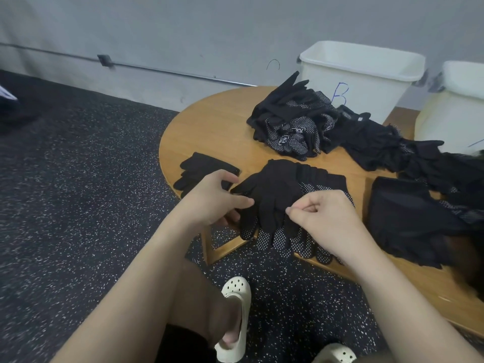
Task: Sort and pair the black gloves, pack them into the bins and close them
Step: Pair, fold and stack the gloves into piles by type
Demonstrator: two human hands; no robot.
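A plain black glove (pixel 272 189) lies on top of a white-dotted black glove (pixel 296 242) at the near edge of the round wooden table (pixel 209 127). My left hand (pixel 212 197) pinches the top glove's left fingers. My right hand (pixel 319 210) pinches one of its fingers near the middle. Another black glove pair (pixel 201 170) lies flat at the table's left edge. A loose heap of black gloves (pixel 293 121) sits at the back, and more gloves (pixel 408 155) trail to the right. A folded stack (pixel 403 216) lies on the right.
Two white open bins stand behind the table: one marked B (pixel 358 74), another (pixel 455 108) at the right edge. Speckled dark floor (pixel 78 179) surrounds the table. My feet in cream clogs (pixel 235 310) are below the table's cut-out.
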